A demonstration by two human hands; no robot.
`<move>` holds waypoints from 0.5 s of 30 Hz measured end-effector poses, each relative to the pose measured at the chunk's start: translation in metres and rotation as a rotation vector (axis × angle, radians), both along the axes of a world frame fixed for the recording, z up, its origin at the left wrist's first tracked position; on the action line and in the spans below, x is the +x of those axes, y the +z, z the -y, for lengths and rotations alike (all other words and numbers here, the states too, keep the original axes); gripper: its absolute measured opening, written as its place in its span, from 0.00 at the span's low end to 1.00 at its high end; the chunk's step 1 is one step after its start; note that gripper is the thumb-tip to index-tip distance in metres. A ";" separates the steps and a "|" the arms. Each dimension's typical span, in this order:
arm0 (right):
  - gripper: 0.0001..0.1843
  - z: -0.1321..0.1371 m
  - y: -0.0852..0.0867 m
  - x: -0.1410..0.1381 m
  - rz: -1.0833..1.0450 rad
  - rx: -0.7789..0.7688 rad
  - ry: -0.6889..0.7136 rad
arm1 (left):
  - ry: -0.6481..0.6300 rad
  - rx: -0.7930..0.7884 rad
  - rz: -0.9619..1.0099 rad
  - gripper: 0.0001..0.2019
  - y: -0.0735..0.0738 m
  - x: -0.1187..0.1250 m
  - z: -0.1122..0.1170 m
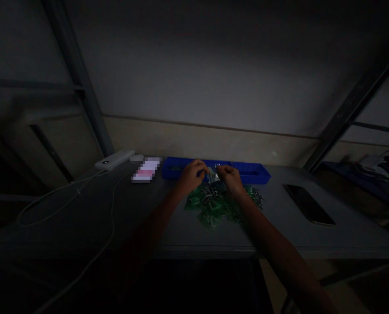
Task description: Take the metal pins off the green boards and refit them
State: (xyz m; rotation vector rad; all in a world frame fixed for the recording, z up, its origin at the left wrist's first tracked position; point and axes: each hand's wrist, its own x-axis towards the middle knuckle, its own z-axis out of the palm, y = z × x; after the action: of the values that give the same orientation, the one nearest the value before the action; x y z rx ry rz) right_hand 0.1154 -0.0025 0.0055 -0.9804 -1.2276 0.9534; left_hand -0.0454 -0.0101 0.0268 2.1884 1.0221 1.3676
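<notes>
Both my hands meet over a heap of small green circuit boards (214,208) with metal parts on the grey table (168,226). My left hand (192,174) and my right hand (231,179) are closed in pinches on one small metallic part (213,174) held between them. Just behind my hands lies a shallow blue tray (253,172).
A dark phone (308,204) lies flat to the right. At the back left are a white power bank (114,159) with white cables (109,226) trailing over the table, and a pink-and-white card (145,170). A metal frame and a wall stand behind the table.
</notes>
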 end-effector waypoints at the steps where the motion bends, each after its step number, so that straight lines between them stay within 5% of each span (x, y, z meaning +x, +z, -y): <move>1: 0.17 0.000 0.000 0.000 0.025 0.034 -0.028 | 0.000 -0.052 0.043 0.09 0.000 0.000 -0.001; 7: 0.15 0.004 0.000 -0.002 0.107 0.191 -0.138 | -0.074 -0.480 0.333 0.12 0.000 0.001 -0.003; 15: 0.17 0.013 0.007 -0.005 0.161 0.247 -0.109 | -0.108 -0.588 0.485 0.06 0.001 -0.002 -0.005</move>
State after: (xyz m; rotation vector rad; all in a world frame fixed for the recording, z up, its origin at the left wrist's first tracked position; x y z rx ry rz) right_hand 0.1103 -0.0158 0.0126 -0.9297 -1.3756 0.6297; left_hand -0.0470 -0.0053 0.0282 1.3788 0.9440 1.2545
